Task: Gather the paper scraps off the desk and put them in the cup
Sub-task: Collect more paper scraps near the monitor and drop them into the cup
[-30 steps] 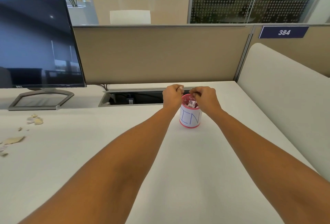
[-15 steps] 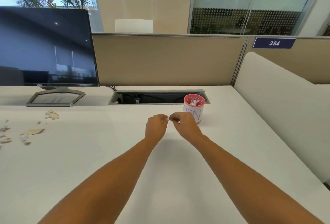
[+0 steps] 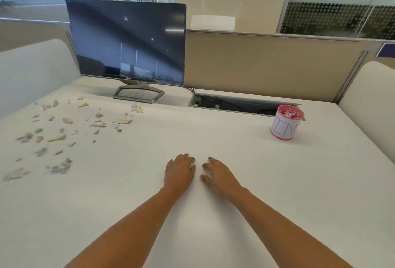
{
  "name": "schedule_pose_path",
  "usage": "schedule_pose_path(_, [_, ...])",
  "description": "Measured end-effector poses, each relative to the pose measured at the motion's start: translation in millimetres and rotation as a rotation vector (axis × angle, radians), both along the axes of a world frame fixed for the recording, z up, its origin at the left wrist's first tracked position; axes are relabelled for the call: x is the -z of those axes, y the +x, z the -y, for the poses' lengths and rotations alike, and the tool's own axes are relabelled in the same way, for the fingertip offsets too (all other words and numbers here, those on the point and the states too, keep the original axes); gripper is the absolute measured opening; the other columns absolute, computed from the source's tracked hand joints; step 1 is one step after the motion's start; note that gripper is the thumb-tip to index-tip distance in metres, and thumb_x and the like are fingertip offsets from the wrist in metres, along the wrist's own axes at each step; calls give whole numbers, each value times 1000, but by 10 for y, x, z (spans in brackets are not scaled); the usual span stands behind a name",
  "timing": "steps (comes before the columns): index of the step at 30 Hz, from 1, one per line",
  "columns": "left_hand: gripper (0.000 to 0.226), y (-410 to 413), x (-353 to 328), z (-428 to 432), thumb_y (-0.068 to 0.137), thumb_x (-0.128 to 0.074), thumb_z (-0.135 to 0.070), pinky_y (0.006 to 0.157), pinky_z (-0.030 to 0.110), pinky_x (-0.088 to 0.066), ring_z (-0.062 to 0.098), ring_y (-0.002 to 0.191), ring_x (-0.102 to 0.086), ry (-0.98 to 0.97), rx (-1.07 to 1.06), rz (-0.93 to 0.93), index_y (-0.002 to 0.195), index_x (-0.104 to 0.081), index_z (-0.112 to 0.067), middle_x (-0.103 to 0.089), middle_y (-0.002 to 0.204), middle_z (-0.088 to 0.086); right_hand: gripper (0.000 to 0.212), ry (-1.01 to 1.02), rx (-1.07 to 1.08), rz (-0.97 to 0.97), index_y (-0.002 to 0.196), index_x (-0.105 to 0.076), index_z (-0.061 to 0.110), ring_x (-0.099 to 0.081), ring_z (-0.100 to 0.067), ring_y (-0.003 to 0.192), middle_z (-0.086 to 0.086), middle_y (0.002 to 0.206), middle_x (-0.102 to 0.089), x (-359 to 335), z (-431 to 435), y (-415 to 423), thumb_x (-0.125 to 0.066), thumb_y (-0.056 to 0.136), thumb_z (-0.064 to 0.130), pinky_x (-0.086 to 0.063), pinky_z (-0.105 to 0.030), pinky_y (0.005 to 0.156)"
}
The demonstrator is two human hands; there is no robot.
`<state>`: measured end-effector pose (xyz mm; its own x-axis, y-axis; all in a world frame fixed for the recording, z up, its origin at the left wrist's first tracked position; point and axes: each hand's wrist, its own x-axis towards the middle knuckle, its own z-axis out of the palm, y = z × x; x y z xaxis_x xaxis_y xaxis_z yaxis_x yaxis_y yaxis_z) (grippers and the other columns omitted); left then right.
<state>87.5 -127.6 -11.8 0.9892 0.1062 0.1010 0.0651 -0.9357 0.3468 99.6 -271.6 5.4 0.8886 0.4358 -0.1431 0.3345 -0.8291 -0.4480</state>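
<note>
Scraps [image 3: 56, 138] lie far left; left hand [image 3: 179, 171], right hand [image 3: 220, 174] flat, empty, mid-desk [image 3: 192, 135]. Next: reach left, pinch, fill cup [image 3: 286, 125].

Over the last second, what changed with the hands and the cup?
Both hands left the cup, drew back toward the person and opened: left hand and right hand spread empty over the desk. The cup stayed put, scraps inside; loose paper scraps still lie at left.

The paper scraps [image 3: 61, 168] at far left smear into blur; the cup [image 3: 284, 128] wall hides all but the top of its fill; palms of the left hand [image 3: 179, 171] and right hand [image 3: 220, 176] face down, unseen; the purple sign [image 3: 386, 50] is cut by the right edge.
</note>
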Motion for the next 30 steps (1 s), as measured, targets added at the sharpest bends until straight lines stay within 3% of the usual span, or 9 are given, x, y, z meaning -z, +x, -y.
schedule_pose_path(8, [37, -614, 6, -1267, 98, -35, -28, 116, 31, -15, 6, 139, -28, 23, -235, 32, 134, -46, -21, -37, 148, -3, 56, 31, -144, -38, 144, -26, 12, -10, -14, 146, -2, 157, -13, 10, -1043, -245, -43, 96, 35, -13, -27, 117])
schedule_pose_path(15, [37, -1211, -97, -2480, 95, -47, -19, 113, 32, -26, 17, 140, -31, -141, -514, 145, 131, -50, -14, -41, 146, 3, 58, 67, -295, -101, 146, -20, 12, -6, -14, 146, -2, 158, -8, -38, -2033, -490, -42, 96, 32, -12, -28, 117])
schedule_pose_path(20, [40, -1480, -95, -3145, 94, -50, -15, 112, 33, -26, 19, 141, -28, -192, -647, 149, 134, -47, -10, -37, 148, 6, 60, 46, -384, -112, 147, -17, 16, -11, -14, 146, -1, 158, -7, -84, -2629, -578, -44, 96, 29, -15, -29, 117])
schedule_pose_path(30, [48, -1213, -56, -3443, 96, -44, -14, 111, 27, -24, 15, 141, -28, -191, -336, 24, 142, -34, -18, -27, 154, 1, 65, 45, -427, -94, 146, -20, 9, -19, -23, 144, -8, 156, -14, -134, -3505, -542, -52, 91, 21, -21, -32, 114])
